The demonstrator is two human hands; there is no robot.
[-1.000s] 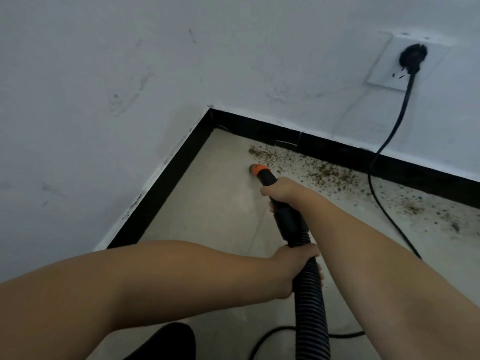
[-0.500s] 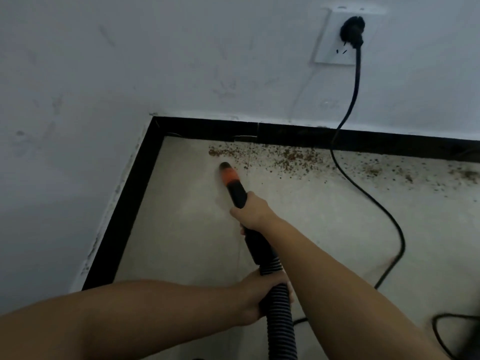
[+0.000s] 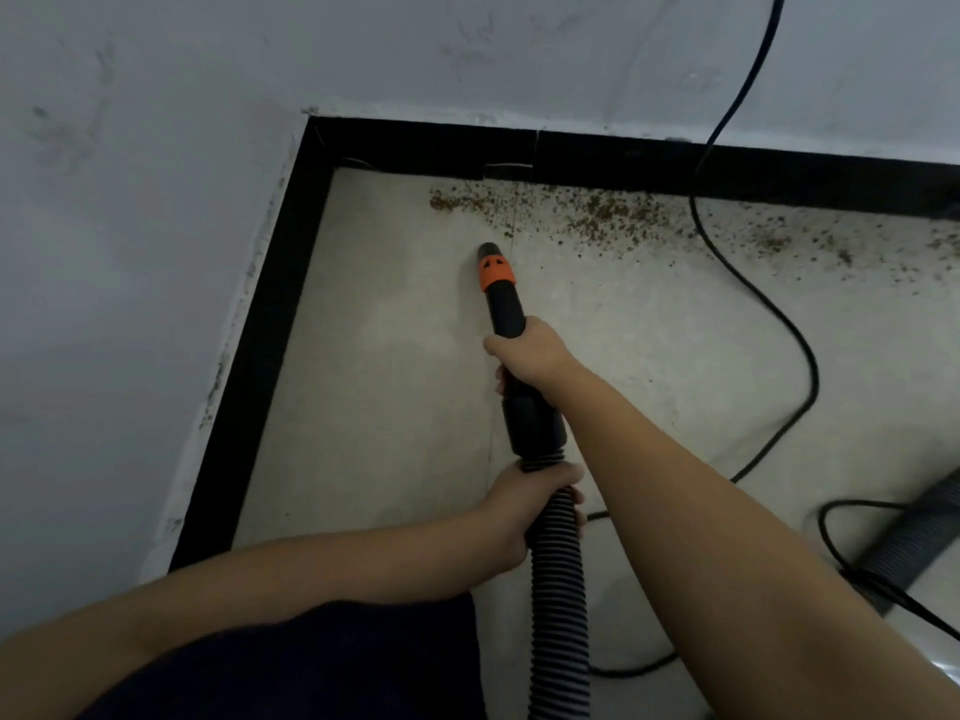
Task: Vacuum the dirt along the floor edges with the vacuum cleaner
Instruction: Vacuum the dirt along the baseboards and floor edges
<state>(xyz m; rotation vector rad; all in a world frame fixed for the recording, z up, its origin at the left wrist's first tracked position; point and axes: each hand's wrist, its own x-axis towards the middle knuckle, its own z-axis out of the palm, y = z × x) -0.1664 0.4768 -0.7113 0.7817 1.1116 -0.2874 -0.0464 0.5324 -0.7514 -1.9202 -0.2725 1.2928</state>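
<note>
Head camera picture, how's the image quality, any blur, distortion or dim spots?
Head view: dim, flat light, no glare; wide-angle bending curves the black baseboard and stretches the forearms at the bottom edge; the nozzle, dirt and both hands, left and right, read fairly sharp; the grey hose at the right edge is soft.

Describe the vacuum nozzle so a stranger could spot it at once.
Find the floor corner where the black baseboards meet. Just right of it, short of the brown dirt, is the nozzle: a black tube with an orange band, unlike the thin black cord nearby.
</note>
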